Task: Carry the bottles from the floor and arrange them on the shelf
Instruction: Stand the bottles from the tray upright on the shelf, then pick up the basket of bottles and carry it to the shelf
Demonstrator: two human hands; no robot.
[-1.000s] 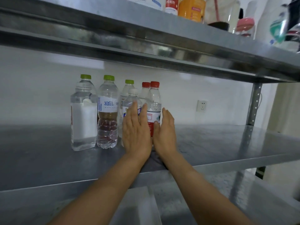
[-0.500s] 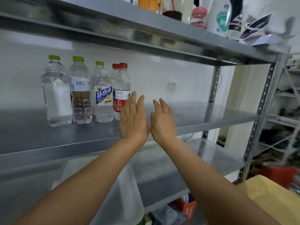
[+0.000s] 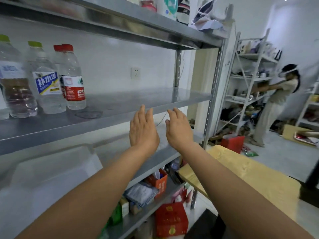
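Several clear plastic bottles stand grouped at the left of the steel shelf (image 3: 138, 102). A red-capped bottle (image 3: 73, 78) with a red label is the rightmost. Left of it stand a blue-labelled bottle (image 3: 45, 80) with a green cap and a taller bottle (image 3: 14, 83) partly cut off by the frame edge. My left hand (image 3: 142, 130) and my right hand (image 3: 178, 129) hover side by side in front of the shelf's edge, well right of the bottles. Both hands are flat, fingers extended, holding nothing.
A translucent bin (image 3: 51, 178) sits on the shelf below. Red boxes (image 3: 170, 219) and packets crowd the bottom shelf. A yellow padded surface (image 3: 245, 173) lies at lower right. Another person (image 3: 276, 100) works at a second rack (image 3: 248, 80) across the room.
Both hands have drawn back from the red-capped bottle and away from the shelf. The view has swung right, so the bottles now sit at the far left.
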